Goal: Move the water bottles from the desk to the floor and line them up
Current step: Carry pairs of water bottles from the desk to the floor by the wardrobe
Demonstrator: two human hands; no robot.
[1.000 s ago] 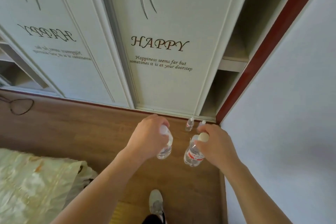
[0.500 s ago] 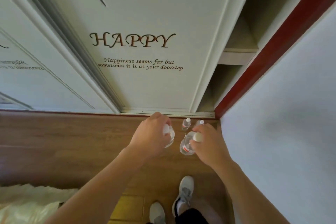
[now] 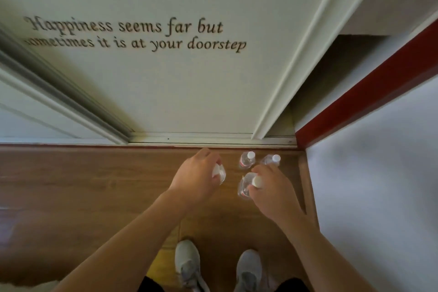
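Observation:
My left hand (image 3: 198, 176) grips a clear water bottle (image 3: 219, 172) by its top, low over the wooden floor (image 3: 94, 185). My right hand (image 3: 272, 193) holds a second clear bottle with a white cap (image 3: 246, 185) near the neck. Two more small bottles stand upright on the floor by the wardrobe's base: one with a red label (image 3: 247, 160) and one (image 3: 271, 159) in the corner, partly hidden by my right fingers. Whether the held bottles touch the floor I cannot tell.
A white sliding wardrobe door (image 3: 177, 90) with lettering rises straight ahead, its track (image 3: 208, 141) at floor level. A red trim (image 3: 355, 92) and a pale wall (image 3: 379, 173) close off the right side. My two grey shoes (image 3: 189, 265) stand below my arms.
The view has dropped closer to the floor and wardrobe base. Both hands have lowered with their bottles toward the floor beside the two standing bottles.

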